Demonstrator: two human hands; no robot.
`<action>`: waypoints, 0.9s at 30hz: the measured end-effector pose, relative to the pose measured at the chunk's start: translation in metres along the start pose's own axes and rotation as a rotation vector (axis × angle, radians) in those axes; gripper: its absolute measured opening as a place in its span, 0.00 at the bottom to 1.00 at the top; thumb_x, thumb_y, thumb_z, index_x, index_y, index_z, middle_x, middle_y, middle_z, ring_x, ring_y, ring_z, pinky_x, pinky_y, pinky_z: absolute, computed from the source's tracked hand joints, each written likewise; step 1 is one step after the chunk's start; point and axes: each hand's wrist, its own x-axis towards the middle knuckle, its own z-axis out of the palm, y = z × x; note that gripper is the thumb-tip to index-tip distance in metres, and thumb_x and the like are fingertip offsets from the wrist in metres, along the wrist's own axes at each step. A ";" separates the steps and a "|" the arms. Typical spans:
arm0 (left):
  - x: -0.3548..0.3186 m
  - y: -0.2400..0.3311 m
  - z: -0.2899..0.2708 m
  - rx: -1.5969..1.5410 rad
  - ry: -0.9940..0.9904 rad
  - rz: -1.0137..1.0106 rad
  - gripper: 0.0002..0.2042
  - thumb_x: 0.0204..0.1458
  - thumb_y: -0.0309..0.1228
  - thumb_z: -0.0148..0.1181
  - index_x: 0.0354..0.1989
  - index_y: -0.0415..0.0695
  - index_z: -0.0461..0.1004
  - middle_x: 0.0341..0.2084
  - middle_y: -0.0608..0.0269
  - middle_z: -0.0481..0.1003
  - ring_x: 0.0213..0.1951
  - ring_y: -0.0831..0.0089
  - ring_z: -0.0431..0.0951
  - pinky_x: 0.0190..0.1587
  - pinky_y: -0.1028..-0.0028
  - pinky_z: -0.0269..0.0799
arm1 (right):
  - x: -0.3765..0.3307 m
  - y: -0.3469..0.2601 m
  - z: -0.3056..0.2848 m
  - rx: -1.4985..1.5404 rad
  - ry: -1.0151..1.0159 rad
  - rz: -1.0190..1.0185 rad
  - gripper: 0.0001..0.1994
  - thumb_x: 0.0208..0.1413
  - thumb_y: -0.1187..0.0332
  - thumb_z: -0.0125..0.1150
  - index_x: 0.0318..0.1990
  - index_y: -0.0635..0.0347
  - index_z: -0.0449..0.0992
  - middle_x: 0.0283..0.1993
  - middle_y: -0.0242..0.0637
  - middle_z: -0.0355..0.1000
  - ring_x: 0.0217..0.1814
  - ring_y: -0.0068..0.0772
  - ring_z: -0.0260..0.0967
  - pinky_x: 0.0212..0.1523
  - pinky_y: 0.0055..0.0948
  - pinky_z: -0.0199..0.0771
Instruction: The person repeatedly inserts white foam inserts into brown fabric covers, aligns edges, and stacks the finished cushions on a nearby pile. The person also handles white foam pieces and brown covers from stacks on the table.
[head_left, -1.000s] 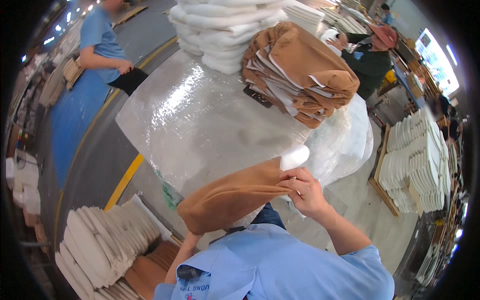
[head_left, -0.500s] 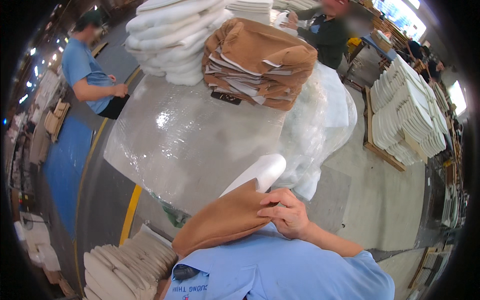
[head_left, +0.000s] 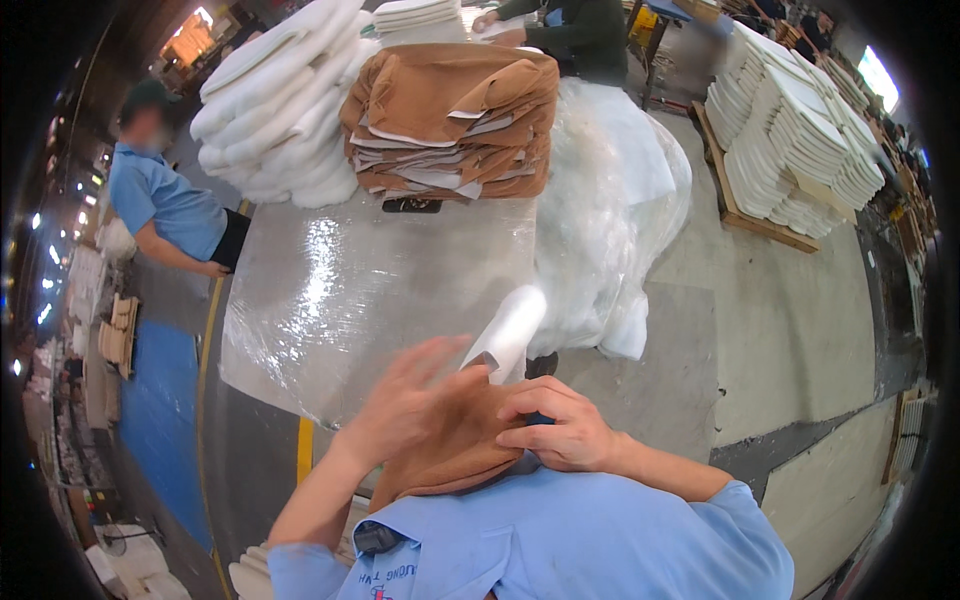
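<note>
A brown fabric cover (head_left: pixel 450 437) hangs close against my front, its upper end reaching over the wrapped table's near edge. Out of that end sticks a smooth white piece with a rounded tip (head_left: pixel 512 322); most of it is hidden, so I cannot tell what it is. My right hand (head_left: pixel 563 424) pinches the cover's right edge between thumb and fingers. Over the cover's left side is my left hand (head_left: pixel 402 402), blurred by motion, its fingers stretched out and holding nothing that I can see.
The table (head_left: pixel 400 270) is wrapped in clear film. On it stand a pile of brown covers (head_left: pixel 450 120), a dark phone-like object (head_left: pixel 411 205) and white padding (head_left: pixel 270 110). A bulky plastic-wrapped bundle (head_left: pixel 610 230) adjoins it. White pads (head_left: pixel 795 130) fill a pallet. Two co-workers stand nearby.
My left hand has come into view over the brown cover. My right hand keeps its hold on the cover's edge. The co-worker at left has lowered an arm.
</note>
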 end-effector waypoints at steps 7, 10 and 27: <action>0.058 -0.015 -0.014 0.062 -0.312 0.322 0.12 0.50 0.25 0.70 0.42 0.44 0.79 0.69 0.57 0.70 0.73 0.46 0.65 0.71 0.52 0.64 | -0.020 -0.004 -0.011 -0.026 0.007 0.011 0.17 0.42 0.80 0.71 0.43 0.53 0.85 0.52 0.35 0.75 0.58 0.44 0.73 0.54 0.39 0.81; 0.055 -0.037 -0.020 -0.230 -0.502 0.232 0.08 0.53 0.28 0.71 0.40 0.43 0.80 0.60 0.59 0.75 0.66 0.52 0.72 0.63 0.58 0.70 | -0.025 -0.005 -0.012 -0.003 0.028 0.002 0.18 0.40 0.79 0.71 0.43 0.53 0.85 0.53 0.37 0.74 0.58 0.45 0.73 0.54 0.39 0.81; 0.023 -0.074 -0.007 -0.829 -0.374 -0.368 0.06 0.57 0.30 0.69 0.37 0.44 0.78 0.48 0.69 0.78 0.50 0.78 0.75 0.50 0.72 0.72 | -0.026 0.005 -0.012 0.075 0.069 -0.022 0.19 0.38 0.84 0.67 0.41 0.55 0.86 0.52 0.39 0.77 0.53 0.46 0.77 0.50 0.38 0.82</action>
